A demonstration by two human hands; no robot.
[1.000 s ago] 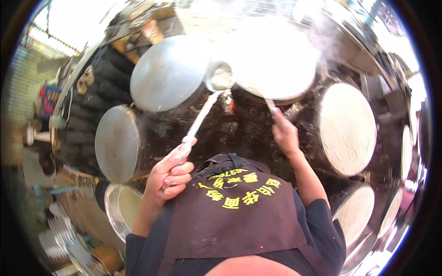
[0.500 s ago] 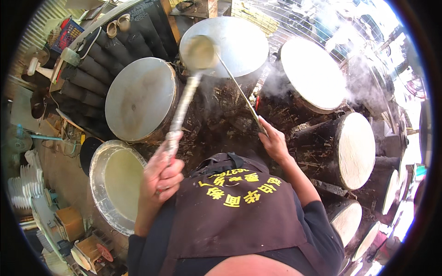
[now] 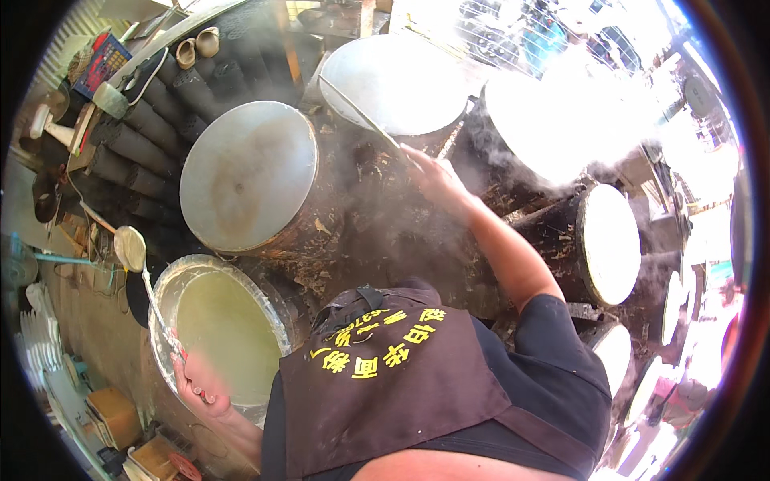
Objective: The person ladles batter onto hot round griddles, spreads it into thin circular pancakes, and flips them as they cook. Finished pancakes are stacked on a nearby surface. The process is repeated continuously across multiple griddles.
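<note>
My left hand is closed around the handle of a long ladle at the left. The ladle's pale, coated bowl is raised beyond the far-left rim of a round metal basin, which holds a thin, pale yellow-green liquid. In my right hand is a thin, straight stick, slanting away to the left. Its far end reaches over the near left edge of the round, pale flat top of a dark drum. Whether the stick touches that surface I cannot tell.
Another drum with a greyish round top stands left of centre. Steam rises around a bright white top on the right, beside a further drum. Dark cylindrical briquettes are stacked at the far left, near white stacked items.
My left hand has swung the ladle from over the far drum back to the basin at the left. My right hand has moved forward with the stick. Steam has thickened at the right.
</note>
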